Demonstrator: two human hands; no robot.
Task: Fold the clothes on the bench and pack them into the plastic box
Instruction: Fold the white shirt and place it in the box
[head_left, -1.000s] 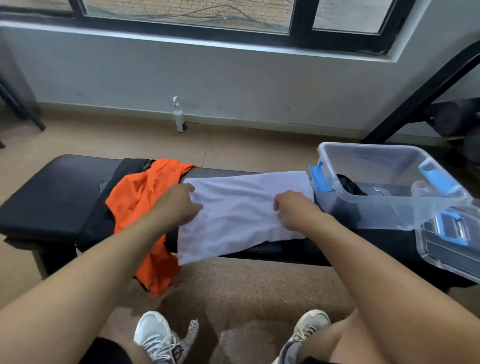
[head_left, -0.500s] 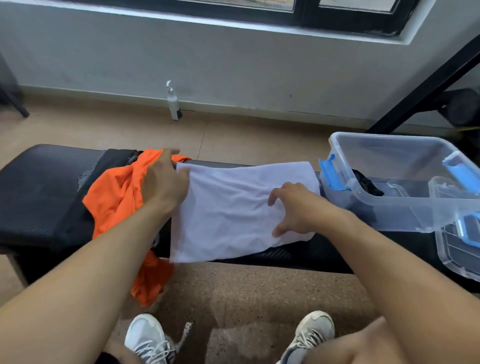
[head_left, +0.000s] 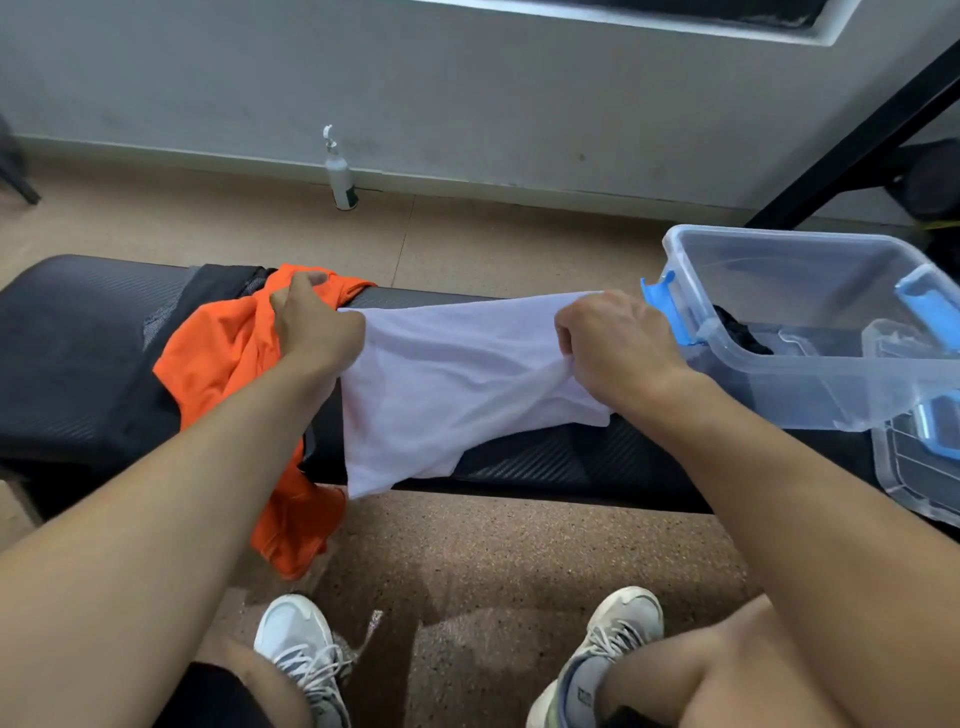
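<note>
Bench (head_left: 78, 332) padding, black and ribbed, runs across the view from nine o'clock toward three and serves as the folding surface. On its left part, at about ten o'clock, a black garment (head_left: 218, 291) lies under an orange garment (head_left: 218, 358), whose lower part hangs over the front edge toward the floor; both look unfolded and are probably parked there to wait their turn.

Just right of them, the left hand (head_left: 311, 327) has its fingers curled round the far left corner of the white garment (head_left: 447, 395), near the middle of the view. The right hand (head_left: 613, 348), at about two o'clock, is closed in a fist on the cloth's right edge. Between the two grips the far edge is pulled taut and raised off the padding while the near corner droops past the bench front, which suggests a fold is being drawn toward the person.

Touching or just beside the right hand stands the plastic box (head_left: 779, 384), clear with blue latches, open on the bench's right end, handy for packing; something dark already lies inside. Its lid (head_left: 914, 488) rests at three o'clock against the box.

At twelve o'clock a pump bottle (head_left: 340, 176) stands on the floor by the wall. No brand, label or writing can be read anywhere.
</note>
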